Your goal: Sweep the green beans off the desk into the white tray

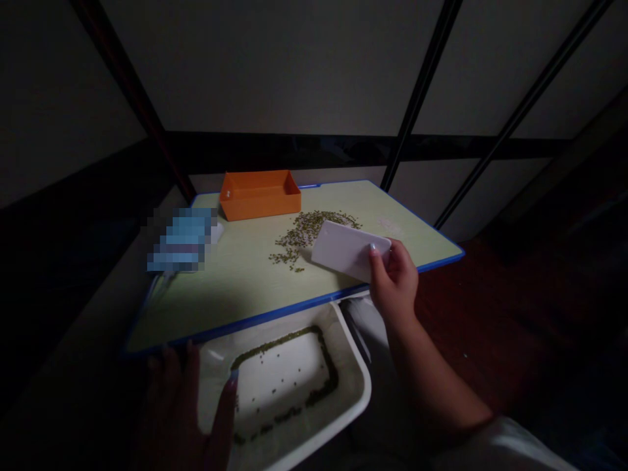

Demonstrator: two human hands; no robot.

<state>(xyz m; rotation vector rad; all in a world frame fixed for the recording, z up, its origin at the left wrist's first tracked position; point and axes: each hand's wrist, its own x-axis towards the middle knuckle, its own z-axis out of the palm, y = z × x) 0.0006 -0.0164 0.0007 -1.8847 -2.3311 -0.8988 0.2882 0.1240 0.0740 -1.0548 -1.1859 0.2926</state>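
Observation:
My right hand [396, 278] holds a flat white rectangular plate [343, 248] with rounded corners, thumb on top and fingers behind. The plate is tilted over the near side of a spread of small green beans [314, 226], like mung beans, on the table [235, 281]. Below the table's front edge is a white plastic basin [356, 392], with more green beans along its bottom edges and a few scattered on its floor. My left hand [181, 405] is in shadow at the basin's left side, thumb inside and fingers outside the rim.
An orange open box [260, 203] stands at the table's back left. A pixelated bluish object [184, 239] lies at the left edge, with a cable by it. Pale specks [390, 226] lie right of the beans. Panelled doors [284, 72] rise behind the blue-edged table.

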